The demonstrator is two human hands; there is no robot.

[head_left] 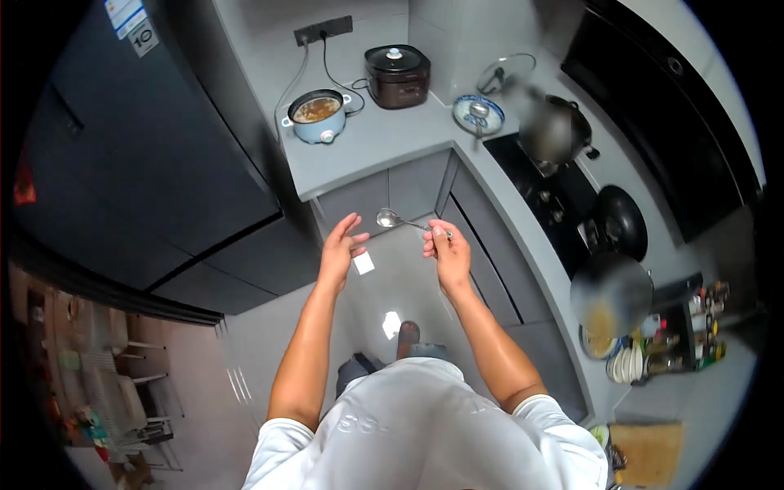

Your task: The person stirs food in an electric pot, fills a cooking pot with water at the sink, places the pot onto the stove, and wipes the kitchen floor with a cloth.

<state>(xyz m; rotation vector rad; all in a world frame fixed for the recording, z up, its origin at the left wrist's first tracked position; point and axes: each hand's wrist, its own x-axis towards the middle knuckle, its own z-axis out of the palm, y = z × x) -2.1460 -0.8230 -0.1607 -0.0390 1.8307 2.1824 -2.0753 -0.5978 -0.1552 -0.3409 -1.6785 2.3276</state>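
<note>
My right hand (448, 251) is closed round the handle of a metal spoon (389, 218), whose bowl points left toward my other hand. Fingers apart, my left hand (339, 253) is raised beside the spoon's bowl and holds nothing. Both hands are in the air in front of the counter. Beyond them on the counter stands a light blue electric pot (319, 129) with brownish liquid and food inside. A dark rice cooker (398, 77) is to its right. Farther right, a blue-patterned plate (467, 122) bears a metal utensil (479, 111).
A counter (359, 167) runs along the back and right. On it are a lidded wok (578, 126), a black pan (622, 224), a glass lid (523, 65), bottles (665, 343) and a cutting board (649, 453). A dark fridge (147, 155) stands left.
</note>
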